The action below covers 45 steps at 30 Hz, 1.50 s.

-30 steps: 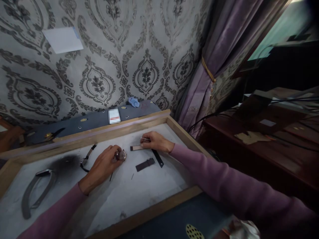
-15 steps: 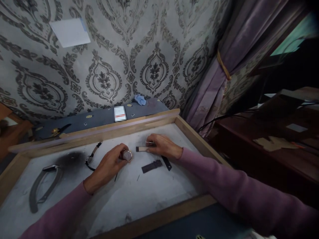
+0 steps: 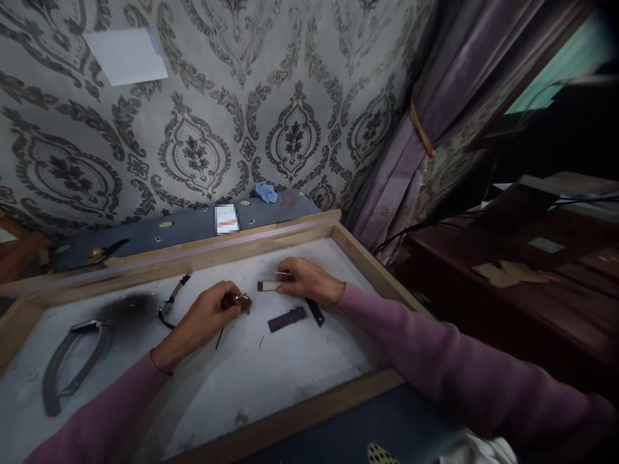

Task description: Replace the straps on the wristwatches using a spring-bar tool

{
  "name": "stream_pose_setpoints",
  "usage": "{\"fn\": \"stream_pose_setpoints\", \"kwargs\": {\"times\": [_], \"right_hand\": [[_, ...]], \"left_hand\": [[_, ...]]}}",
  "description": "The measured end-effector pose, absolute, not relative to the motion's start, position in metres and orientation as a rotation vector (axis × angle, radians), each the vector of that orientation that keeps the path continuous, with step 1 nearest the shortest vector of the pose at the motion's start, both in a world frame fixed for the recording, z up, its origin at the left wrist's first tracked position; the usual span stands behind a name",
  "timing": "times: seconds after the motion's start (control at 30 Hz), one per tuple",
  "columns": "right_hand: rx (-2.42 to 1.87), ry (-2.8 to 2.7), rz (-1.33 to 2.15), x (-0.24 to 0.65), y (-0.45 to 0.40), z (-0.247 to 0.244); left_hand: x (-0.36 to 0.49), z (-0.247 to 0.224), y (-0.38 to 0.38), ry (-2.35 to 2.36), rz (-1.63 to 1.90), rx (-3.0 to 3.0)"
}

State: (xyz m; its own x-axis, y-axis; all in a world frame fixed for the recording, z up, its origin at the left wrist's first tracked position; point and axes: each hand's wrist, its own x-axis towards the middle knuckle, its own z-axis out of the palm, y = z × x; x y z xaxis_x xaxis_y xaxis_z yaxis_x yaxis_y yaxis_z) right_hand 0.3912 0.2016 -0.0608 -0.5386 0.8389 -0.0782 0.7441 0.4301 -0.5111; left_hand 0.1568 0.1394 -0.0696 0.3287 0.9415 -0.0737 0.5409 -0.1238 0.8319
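My left hand (image 3: 206,316) is closed on a gold-edged watch case (image 3: 244,303), held tilted at the fingertips. My right hand (image 3: 312,281) is closed around a watch strap (image 3: 267,286), whose pale underside and dark end stick out to the left. A thin shiny piece also shows at its fingers, too small to name. Below that hand lie a dark strap piece (image 3: 287,319) and a black strip (image 3: 315,312). A thin dark tool (image 3: 219,338) is partly under my left hand, and a short thin pin (image 3: 262,341) lies near it.
A wood-framed white tray (image 3: 271,415) surrounds the work. Left of my hands lie a wristwatch (image 3: 165,308) and a watch with a grey band (image 3: 80,361). Behind the tray are a small box (image 3: 226,220), a crumpled blue cloth (image 3: 265,192) and a dark-bladed tool (image 3: 109,250).
In my left hand the watch case has turned, from its round face showing to a tilted edge. My right hand keeps hold of the strap. The whole view has shifted slightly.
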Motion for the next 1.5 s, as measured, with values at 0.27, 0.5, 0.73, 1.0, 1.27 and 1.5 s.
{"fn": "stream_pose_setpoints", "kwargs": {"times": [0.27, 0.5, 0.73, 1.0, 1.27, 1.5], "right_hand": [[-1.362, -2.449, 0.846, 0.392, 0.203, -0.063], [-1.311, -2.438, 0.914, 0.391, 0.207, -0.067], [-1.304, -2.45, 0.931, 0.389, 0.21, -0.068], [-1.304, -2.49, 0.932, 0.383, 0.214, -0.064], [-1.304, -2.504, 0.925, 0.38, 0.215, -0.063], [-1.259, -2.5, 0.945, 0.379, 0.215, -0.064]], "left_hand": [[0.157, -0.062, 0.141, 1.212, 0.788, 1.402], [0.156, -0.064, 0.138, 1.208, 0.759, 1.161], [0.159, -0.062, 0.138, 1.245, 0.697, 1.247], [0.157, -0.063, 0.141, 1.213, 0.665, 1.322], [0.16, -0.064, 0.138, 1.207, 0.601, 1.447], [0.165, -0.066, 0.134, 1.234, 0.613, 1.536]]}}
